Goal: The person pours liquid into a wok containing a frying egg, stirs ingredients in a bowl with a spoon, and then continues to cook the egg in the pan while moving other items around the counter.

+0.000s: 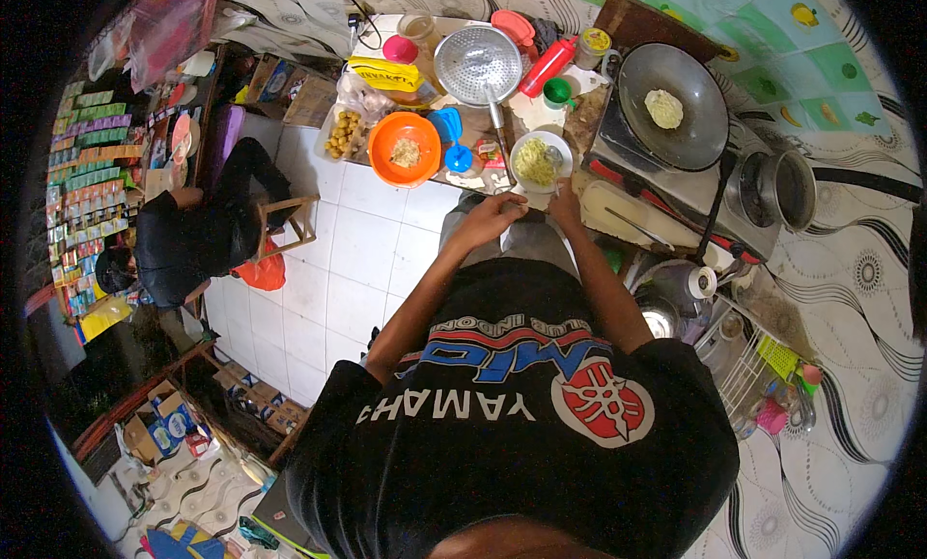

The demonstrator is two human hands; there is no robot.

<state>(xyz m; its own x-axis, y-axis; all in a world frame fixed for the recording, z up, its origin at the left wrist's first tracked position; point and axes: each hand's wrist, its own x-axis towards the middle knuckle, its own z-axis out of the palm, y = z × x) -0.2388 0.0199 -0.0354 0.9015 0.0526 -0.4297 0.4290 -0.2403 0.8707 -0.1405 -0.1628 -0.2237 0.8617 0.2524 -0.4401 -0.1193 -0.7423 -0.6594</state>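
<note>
My right hand [565, 203] grips the handle of a metal spoon [555, 156], whose head rests in a white bowl [516, 164]. Pale yellow-green shreds [534, 162] lie in that bowl. Just left of it, at the table's front edge, my left hand [500, 213] has bent fingers, slightly apart, with nothing seen in them. A flat, pale round patty [664, 109] sits in the dark wok [688, 140] on the gas stove [655, 164]. Beside my right hand stands a container of pale batter [605, 200] with a long utensil [637, 226] across it.
An orange bowl [378, 161] with crumbly food stands left, near a tray of small round balls [342, 133]. Behind are a metal strainer [471, 59], a red squeeze bottle [548, 66] and a green cup [558, 92]. A person [203, 248] sits at far left.
</note>
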